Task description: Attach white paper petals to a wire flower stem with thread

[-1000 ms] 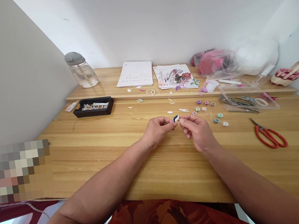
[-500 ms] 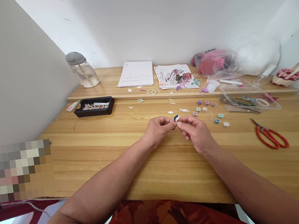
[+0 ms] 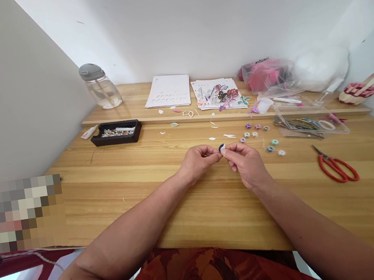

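Wooden desk (image 3: 137, 184), coiled paper disc (image 3: 222, 147)

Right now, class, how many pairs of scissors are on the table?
1: the red scissors lie on the table, right of the right hand; the clear box may hide more.

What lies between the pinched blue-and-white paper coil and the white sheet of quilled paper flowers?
Head view: small white paper scraps on bare wooden table separate the paper coil from the sheet.

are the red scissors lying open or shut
Shut: the red scissors lie flat on the table, blades together as one point, handle loops side by side.
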Available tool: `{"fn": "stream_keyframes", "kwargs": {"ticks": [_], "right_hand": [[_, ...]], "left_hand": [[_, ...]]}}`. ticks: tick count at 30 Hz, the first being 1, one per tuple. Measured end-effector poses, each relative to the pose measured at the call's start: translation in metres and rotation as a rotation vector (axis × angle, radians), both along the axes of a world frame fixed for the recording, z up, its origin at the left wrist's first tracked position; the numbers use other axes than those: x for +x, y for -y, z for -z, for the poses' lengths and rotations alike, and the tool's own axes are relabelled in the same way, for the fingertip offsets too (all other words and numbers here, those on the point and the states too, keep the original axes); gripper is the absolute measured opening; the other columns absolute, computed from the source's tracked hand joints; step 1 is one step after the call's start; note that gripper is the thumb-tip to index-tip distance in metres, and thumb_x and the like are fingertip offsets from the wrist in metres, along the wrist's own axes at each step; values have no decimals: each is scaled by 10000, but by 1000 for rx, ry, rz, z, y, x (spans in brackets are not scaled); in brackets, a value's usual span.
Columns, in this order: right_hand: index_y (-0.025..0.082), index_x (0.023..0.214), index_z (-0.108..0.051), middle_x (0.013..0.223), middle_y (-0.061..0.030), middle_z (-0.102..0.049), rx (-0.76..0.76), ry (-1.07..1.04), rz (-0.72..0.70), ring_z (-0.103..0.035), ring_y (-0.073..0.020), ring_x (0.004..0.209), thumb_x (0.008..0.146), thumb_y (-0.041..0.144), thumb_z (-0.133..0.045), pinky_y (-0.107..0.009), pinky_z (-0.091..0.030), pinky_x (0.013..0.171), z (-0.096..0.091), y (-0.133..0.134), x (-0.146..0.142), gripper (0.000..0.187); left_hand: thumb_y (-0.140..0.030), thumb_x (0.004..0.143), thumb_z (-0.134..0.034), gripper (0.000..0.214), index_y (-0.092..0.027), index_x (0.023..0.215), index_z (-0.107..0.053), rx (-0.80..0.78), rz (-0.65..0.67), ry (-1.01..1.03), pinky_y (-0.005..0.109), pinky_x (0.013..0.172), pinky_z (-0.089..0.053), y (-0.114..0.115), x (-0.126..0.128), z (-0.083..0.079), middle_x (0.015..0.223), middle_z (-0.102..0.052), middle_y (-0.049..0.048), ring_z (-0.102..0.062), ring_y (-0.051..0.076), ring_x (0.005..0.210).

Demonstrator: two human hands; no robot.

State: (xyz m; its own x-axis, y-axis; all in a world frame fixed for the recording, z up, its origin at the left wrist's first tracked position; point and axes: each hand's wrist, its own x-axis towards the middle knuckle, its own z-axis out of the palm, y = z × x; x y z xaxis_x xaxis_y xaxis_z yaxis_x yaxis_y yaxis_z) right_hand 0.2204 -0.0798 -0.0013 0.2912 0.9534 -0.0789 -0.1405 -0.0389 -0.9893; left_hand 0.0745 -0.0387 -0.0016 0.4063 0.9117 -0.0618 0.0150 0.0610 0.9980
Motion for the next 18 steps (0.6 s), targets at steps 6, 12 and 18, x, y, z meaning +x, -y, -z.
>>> {"fn": "stream_keyframes", "kwargs": {"ticks": [6,12,18], "right_hand": [[184,678,-637,497,51,-489,-4,-56,25,-365,-77,450,607,381,-841,-223,-255,410,-2,-1,0,292],[187,687,-612,580,44,-539,-28,-114,37,-394,-68,460,564,401,-865,-209,-256,394,-5,-2,3,353],[186,710,-639,512,58,-496,4,-9,39,-368,-77,451,602,442,-848,-216,-267,409,0,-5,7,348]], "left_hand": [[-359,706,-746,245,-140,789,-678,-13,102,-31,251,654,-379,1,-1,5,755,-664,21,-529,113,667],[-387,720,-727,245,-153,771,-677,52,136,-121,241,594,-358,0,-1,7,708,-639,5,-491,109,614],[-400,790,-688,234,-179,715,-680,391,49,-292,250,590,-339,-1,-2,8,616,-593,-11,-453,116,576]]}}
